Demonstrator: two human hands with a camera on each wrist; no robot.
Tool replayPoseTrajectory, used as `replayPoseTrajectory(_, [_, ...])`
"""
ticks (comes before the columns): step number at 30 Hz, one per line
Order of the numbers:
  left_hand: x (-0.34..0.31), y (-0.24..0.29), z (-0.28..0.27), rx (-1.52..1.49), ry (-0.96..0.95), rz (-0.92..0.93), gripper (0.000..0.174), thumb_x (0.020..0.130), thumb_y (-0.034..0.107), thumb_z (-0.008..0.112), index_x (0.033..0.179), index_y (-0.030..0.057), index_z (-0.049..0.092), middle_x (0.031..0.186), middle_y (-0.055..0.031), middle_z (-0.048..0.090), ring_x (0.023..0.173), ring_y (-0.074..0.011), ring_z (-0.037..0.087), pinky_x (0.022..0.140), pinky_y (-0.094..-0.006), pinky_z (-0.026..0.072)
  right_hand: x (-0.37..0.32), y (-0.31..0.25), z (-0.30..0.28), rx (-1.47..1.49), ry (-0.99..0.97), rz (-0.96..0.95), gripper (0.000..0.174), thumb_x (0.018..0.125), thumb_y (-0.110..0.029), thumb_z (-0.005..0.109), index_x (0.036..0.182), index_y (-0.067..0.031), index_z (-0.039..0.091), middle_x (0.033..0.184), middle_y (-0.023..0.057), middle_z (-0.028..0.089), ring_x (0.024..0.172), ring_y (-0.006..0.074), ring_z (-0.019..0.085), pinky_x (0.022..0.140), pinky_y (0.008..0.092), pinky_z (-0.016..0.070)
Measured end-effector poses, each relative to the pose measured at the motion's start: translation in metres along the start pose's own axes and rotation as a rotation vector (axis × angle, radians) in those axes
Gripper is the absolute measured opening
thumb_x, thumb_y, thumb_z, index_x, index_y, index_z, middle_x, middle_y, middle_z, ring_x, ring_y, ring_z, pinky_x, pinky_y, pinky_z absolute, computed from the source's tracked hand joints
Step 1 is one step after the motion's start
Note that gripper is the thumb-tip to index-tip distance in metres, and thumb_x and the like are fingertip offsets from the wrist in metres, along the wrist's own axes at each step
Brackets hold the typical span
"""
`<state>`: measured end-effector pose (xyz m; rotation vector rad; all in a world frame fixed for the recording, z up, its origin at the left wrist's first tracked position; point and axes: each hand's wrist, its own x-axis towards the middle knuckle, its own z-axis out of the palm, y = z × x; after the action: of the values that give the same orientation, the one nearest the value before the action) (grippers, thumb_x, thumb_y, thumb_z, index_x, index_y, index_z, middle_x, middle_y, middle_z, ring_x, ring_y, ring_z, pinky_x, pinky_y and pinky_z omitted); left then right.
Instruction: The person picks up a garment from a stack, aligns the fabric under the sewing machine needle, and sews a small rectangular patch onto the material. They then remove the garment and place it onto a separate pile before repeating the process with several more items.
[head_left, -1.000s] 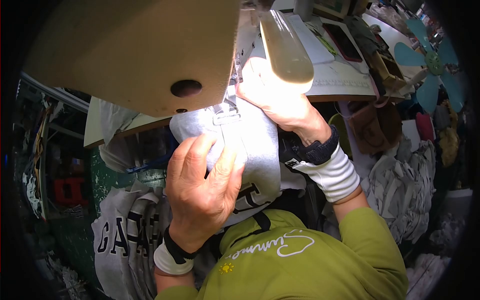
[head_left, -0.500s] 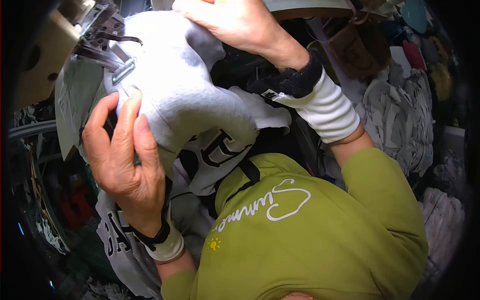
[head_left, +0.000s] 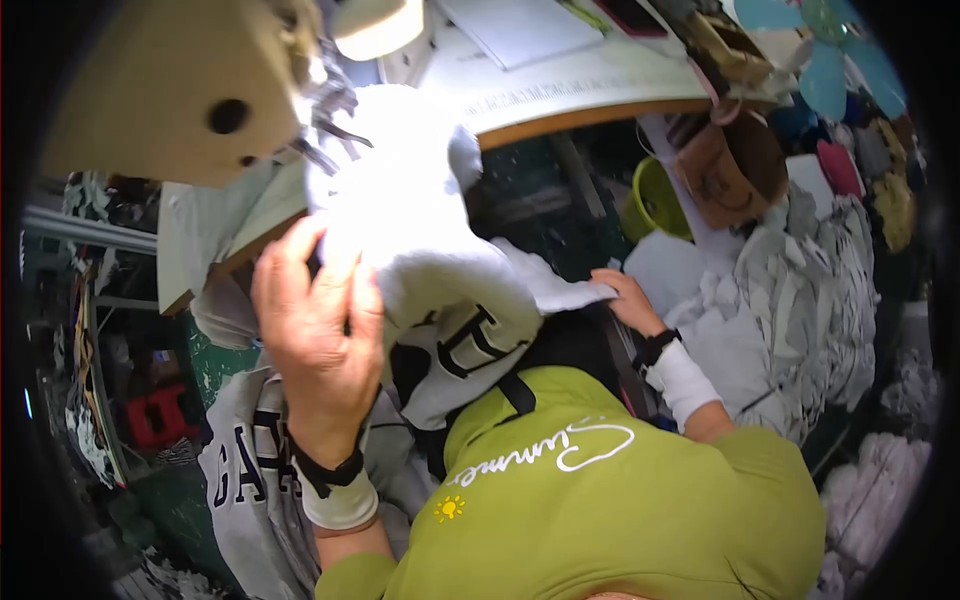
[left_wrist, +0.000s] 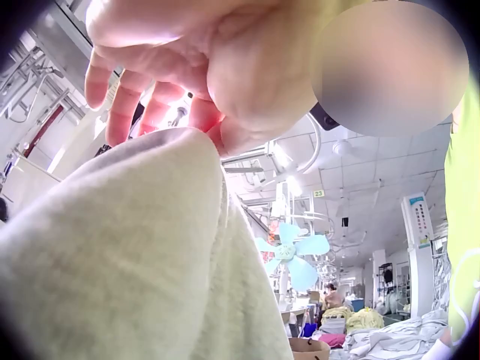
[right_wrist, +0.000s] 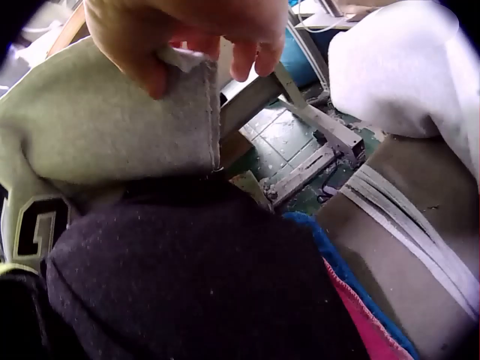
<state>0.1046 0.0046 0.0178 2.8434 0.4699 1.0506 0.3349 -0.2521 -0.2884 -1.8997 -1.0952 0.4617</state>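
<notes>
A grey garment (head_left: 430,265) with black lettering drapes from the sewing machine (head_left: 150,90) down to the person's lap, its upper part washed out by the lamp. The left hand (head_left: 325,340) rests at the garment's left side, just below the machine's presser area, fingers extended. In the left wrist view, thumb and forefinger tips meet the top of the cloth, the other fingers spread. Lower and to the right, the right hand (head_left: 632,303) pinches a hemmed corner of the garment. The right wrist view shows this cloth edge (right_wrist: 191,112) between thumb and fingers, above a dark-clothed thigh (right_wrist: 195,262).
A machine table (head_left: 580,85) with a printed ruler edge runs behind. Grey cloth pieces (head_left: 800,300) are heaped at right, near a brown bag (head_left: 730,170) and a green bucket (head_left: 660,200). Lettered garments (head_left: 255,480) hang at lower left. A fan (head_left: 825,70) stands at upper right.
The right hand has left the top of the garment near the machine and come down right to its hemmed corner. The left hand stays at the garment's left side. The head view has swung about.
</notes>
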Motion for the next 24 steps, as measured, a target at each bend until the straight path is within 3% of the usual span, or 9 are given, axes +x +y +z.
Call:
replayPoseTrajectory(4, [0.001,0.002,-0.002,-0.031,-0.003,-0.019,0.028,0.068,0.008,0.067,0.094,0.0014,0.062,0.105,-0.0133,0.054,0.095,-0.0302,0.051,0.089,-0.0421,0.0372,0.021,-0.025,-0.015,0.447,0.150,0.197,0.015,0.077,0.000,0.058,0.092,0.0001,0.061,0.091,0.0075,0.065,0.086,0.0149,0.059,0.078,0.0266,0.0448])
replayPoseTrajectory(7, [0.001,0.008,-0.002,-0.034,-0.031,-0.058,0.035,0.063,0.012,0.072,0.096,0.0037,0.061,0.108,-0.0129,0.052,0.099,-0.0307,0.048,0.091,-0.0424,0.0360,0.034,-0.048,-0.031,0.456,0.160,0.204,0.006,0.077,-0.002,0.060,0.083,-0.0010,0.059,0.081,0.0041,0.062,0.076,0.0098,0.056,0.071,0.0230,0.0439])
replayPoseTrajectory(13, [0.001,0.009,0.002,-0.025,-0.003,-0.053,0.037,0.062,0.011,0.072,0.097,0.0046,0.061,0.106,-0.0127,0.052,0.098,-0.0302,0.049,0.088,-0.0415,0.0378,0.048,-0.102,-0.038,0.520,0.286,-0.060,0.013,0.077,-0.006,0.065,0.074,-0.0040,0.053,0.077,0.0023,0.060,0.072,0.0077,0.053,0.067,0.0215,0.0430])
replayPoseTrajectory(16, [0.002,0.012,0.001,-0.027,0.022,-0.044,0.036,0.062,0.008,0.070,0.096,0.0044,0.061,0.102,-0.0125,0.051,0.095,-0.0298,0.049,0.083,-0.0400,0.0402,0.052,-0.133,-0.039,0.600,0.297,-0.143,0.014,0.077,-0.007,0.066,0.074,-0.0046,0.052,0.079,0.0028,0.061,0.073,0.0083,0.054,0.068,0.0224,0.0440])
replayPoseTrajectory(17, [0.003,0.014,0.000,-0.026,0.029,-0.045,0.033,0.062,0.006,0.069,0.095,0.0039,0.060,0.099,-0.0123,0.051,0.092,-0.0296,0.049,0.080,-0.0390,0.0417,0.050,-0.140,-0.042,0.615,0.249,-0.080,0.015,0.077,-0.007,0.066,0.074,-0.0049,0.052,0.079,0.0036,0.061,0.073,0.0090,0.055,0.068,0.0234,0.0450])
replayPoseTrajectory(18, [0.004,0.014,0.000,-0.031,0.020,-0.047,0.033,0.062,0.006,0.069,0.095,0.0039,0.060,0.099,-0.0123,0.051,0.092,-0.0296,0.049,0.080,-0.0390,0.0417,0.051,-0.151,-0.043,0.565,0.235,-0.092,0.033,0.080,-0.031,0.067,0.075,-0.0047,0.048,0.080,0.0059,0.059,0.070,0.0098,0.054,0.064,0.0223,0.0431])
replayPoseTrajectory(20, [0.001,0.013,0.000,-0.061,0.061,-0.005,0.025,0.063,0.001,0.064,0.088,0.0028,0.058,0.087,-0.0122,0.050,0.082,-0.0293,0.051,0.072,-0.0380,0.0434,0.055,-0.179,-0.052,0.404,0.217,-0.298,0.026,0.082,-0.021,0.066,0.074,-0.0043,0.047,0.074,0.0033,0.057,0.065,0.0074,0.051,0.059,0.0204,0.0402])
replayPoseTrajectory(22, [-0.018,0.014,-0.020,-0.158,-0.093,-0.055,0.019,0.064,-0.004,0.059,0.081,0.0016,0.054,0.073,-0.0120,0.049,0.070,-0.0294,0.052,0.063,-0.0369,0.0430,0.046,-0.222,-0.065,0.375,0.147,-0.215,0.014,0.077,-0.005,0.066,0.075,-0.0029,0.052,0.072,0.0024,0.058,0.065,0.0070,0.052,0.060,0.0215,0.0433])
replayPoseTrajectory(24, [-0.045,0.001,-0.053,-0.113,-0.294,-0.287,0.023,0.064,-0.006,0.059,0.086,0.0015,0.056,0.083,-0.0129,0.053,0.078,-0.0277,0.054,0.068,-0.0367,0.0439,0.039,-0.253,-0.078,0.343,0.068,-0.313,0.014,0.074,-0.004,0.068,0.075,-0.0033,0.054,0.068,0.0027,0.056,0.060,0.0087,0.053,0.054,0.0237,0.0423])
